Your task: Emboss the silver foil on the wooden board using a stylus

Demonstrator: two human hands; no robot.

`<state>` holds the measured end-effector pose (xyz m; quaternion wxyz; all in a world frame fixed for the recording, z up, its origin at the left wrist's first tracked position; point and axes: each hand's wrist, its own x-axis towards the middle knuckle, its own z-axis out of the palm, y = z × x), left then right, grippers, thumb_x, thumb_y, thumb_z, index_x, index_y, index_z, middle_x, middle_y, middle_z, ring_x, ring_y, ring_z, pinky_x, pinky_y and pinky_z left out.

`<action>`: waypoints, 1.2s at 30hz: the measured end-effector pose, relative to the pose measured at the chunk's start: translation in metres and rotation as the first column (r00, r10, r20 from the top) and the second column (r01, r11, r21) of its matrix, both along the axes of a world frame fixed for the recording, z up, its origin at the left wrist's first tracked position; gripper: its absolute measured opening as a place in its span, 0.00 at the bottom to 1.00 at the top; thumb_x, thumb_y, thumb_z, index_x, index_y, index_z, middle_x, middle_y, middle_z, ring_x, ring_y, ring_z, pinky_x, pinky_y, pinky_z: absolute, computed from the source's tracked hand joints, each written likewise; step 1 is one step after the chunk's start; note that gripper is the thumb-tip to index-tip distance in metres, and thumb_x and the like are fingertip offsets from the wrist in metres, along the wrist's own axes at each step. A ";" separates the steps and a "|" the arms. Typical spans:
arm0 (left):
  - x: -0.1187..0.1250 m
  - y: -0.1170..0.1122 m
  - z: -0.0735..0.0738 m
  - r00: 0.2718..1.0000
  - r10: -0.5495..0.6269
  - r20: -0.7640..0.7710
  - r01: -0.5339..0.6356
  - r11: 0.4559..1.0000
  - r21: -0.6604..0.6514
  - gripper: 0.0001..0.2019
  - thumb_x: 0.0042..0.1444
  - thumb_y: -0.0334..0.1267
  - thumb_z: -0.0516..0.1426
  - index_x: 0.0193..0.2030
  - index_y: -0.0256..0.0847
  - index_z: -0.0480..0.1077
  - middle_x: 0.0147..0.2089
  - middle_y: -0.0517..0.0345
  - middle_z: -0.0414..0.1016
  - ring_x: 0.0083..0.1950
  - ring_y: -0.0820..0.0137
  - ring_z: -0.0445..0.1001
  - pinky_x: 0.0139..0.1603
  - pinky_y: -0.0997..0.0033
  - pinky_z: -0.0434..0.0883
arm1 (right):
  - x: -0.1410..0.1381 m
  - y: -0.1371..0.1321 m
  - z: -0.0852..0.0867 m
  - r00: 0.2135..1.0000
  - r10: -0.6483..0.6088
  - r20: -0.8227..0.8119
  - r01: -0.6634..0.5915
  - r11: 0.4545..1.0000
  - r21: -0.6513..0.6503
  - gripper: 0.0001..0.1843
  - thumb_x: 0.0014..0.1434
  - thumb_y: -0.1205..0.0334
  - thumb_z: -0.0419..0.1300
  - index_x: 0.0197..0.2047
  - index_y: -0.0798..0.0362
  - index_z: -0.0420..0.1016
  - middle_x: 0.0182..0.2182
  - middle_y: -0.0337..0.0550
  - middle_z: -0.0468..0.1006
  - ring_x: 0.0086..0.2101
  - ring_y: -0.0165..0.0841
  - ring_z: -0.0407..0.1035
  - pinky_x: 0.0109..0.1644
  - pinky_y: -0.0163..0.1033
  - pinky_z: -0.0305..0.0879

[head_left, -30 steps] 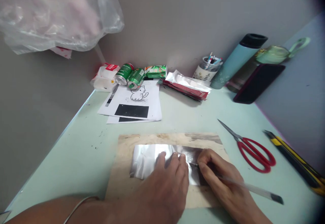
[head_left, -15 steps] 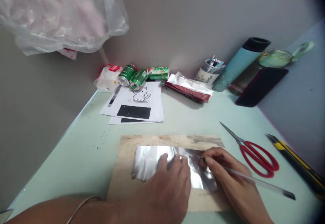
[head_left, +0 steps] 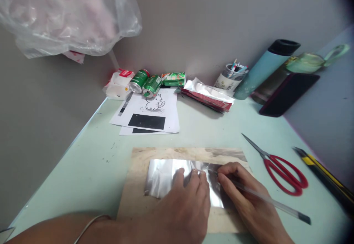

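Observation:
A shiny sheet of thin metal [head_left: 161, 175] lies on a wooden board [head_left: 135, 177] near the front of the table. My left hand [head_left: 185, 203] rests on the sheet with its fingers spread, pressing it down. Between the thumb and fingers of my right hand [head_left: 243, 190] is a clear pen [head_left: 276, 202]; its dark end points back to the lower right. The pen's tip is at the sheet's upper right part, mostly hidden by my fingertips.
Red-handled scissors [head_left: 282, 170] and a yellow-black utility knife [head_left: 323, 174] lie to the right. Behind are printed papers [head_left: 149, 122], green cans [head_left: 152, 85], a silver-red packet [head_left: 207, 96], a pen cup [head_left: 229, 80], a blue bottle [head_left: 265, 67] and a dark phone [head_left: 289, 94]. A plastic bag [head_left: 69, 19] hangs upper left.
My right hand has shifted slightly left with the pen, its tip moving left along the sheet. My left hand keeps its place on the metal. The view has turned a little.

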<state>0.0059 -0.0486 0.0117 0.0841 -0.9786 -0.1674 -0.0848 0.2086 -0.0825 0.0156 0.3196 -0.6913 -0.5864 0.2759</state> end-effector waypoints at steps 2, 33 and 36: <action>0.000 0.000 0.001 1.000 -0.001 -0.012 0.001 1.000 -0.001 0.23 0.70 0.40 0.48 0.63 0.24 0.67 0.64 0.34 0.69 0.60 0.47 0.67 0.55 0.46 0.60 | -0.001 0.001 -0.001 1.000 0.002 0.007 -0.002 1.000 0.005 0.13 0.67 0.52 0.55 0.32 0.47 0.69 0.24 0.36 0.73 0.24 0.32 0.67 0.26 0.34 0.66; -0.001 0.000 0.006 0.998 0.006 -0.066 -0.005 1.000 0.007 0.25 0.70 0.42 0.50 0.66 0.23 0.64 0.66 0.34 0.67 0.63 0.46 0.64 0.58 0.44 0.60 | -0.004 0.003 0.003 0.999 0.010 -0.049 -0.010 1.000 -0.001 0.13 0.65 0.54 0.55 0.29 0.48 0.66 0.22 0.35 0.69 0.22 0.30 0.62 0.24 0.33 0.63; -0.002 0.000 0.007 0.998 0.000 -0.067 0.000 1.000 0.000 0.25 0.70 0.41 0.50 0.66 0.22 0.64 0.66 0.34 0.67 0.64 0.46 0.64 0.58 0.44 0.60 | -0.003 0.001 0.003 0.999 0.019 -0.046 -0.019 1.000 0.002 0.14 0.66 0.55 0.55 0.29 0.48 0.65 0.23 0.35 0.68 0.23 0.30 0.61 0.25 0.34 0.62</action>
